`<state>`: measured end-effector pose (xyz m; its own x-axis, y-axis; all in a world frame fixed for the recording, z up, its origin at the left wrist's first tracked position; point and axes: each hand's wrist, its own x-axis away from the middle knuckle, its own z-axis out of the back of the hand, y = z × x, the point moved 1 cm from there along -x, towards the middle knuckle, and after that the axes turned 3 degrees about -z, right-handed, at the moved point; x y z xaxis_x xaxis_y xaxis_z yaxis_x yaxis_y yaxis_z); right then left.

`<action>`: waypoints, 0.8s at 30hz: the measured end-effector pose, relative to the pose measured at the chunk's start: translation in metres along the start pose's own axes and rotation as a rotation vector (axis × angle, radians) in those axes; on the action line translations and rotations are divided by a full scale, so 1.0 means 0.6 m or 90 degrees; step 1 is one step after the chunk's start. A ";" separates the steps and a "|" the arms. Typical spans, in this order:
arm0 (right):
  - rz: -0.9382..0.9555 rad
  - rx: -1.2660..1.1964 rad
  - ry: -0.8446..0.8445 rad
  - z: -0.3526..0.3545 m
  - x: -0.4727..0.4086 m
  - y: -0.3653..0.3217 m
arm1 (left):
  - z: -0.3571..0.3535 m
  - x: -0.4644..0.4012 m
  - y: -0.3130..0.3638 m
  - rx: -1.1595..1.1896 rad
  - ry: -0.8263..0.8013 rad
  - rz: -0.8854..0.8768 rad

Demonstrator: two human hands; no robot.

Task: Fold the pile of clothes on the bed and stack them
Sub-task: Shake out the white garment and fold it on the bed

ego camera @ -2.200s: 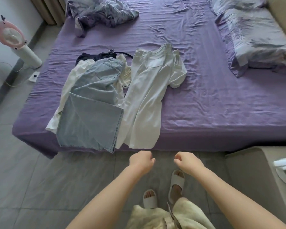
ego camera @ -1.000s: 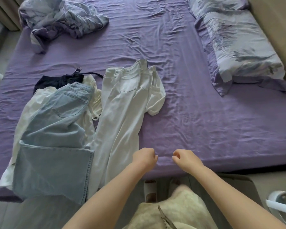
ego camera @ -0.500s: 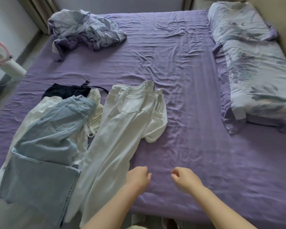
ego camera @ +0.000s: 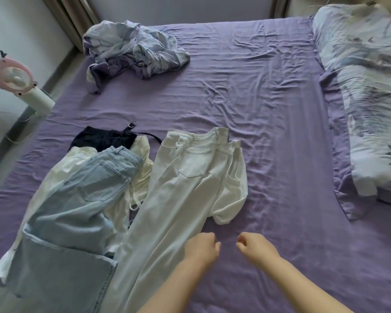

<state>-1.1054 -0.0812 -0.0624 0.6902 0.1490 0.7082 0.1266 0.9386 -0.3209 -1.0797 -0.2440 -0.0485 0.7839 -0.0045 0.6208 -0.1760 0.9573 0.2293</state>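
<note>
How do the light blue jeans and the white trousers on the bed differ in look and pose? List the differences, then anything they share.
The light blue jeans are faded denim; the white trousers are plain white. The jeans lie on cream clothing, left of the trousers; the trousers lie over a white T-shirt. The trousers lie nearer the left hand. Both lie unfolded, waistbands away from the person, legs reaching the bed's near edge.

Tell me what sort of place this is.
Most likely a bedroom in a home. A wide bed with a purple sheet fills the view, with floral pillows along its right side, curtains in the far corner, and clothes such as light blue jeans and white trousers laid out on it.
</note>
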 end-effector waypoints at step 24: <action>-0.037 -0.036 0.043 0.199 -0.422 -0.093 | 0.190 -0.443 -0.043 0.057 0.016 0.032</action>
<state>-1.3723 -0.1339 -0.1485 0.7263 0.0726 0.6835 0.2065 0.9254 -0.3177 -1.3517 -0.3005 -0.1341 0.7871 0.0505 0.6147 -0.2669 0.9264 0.2657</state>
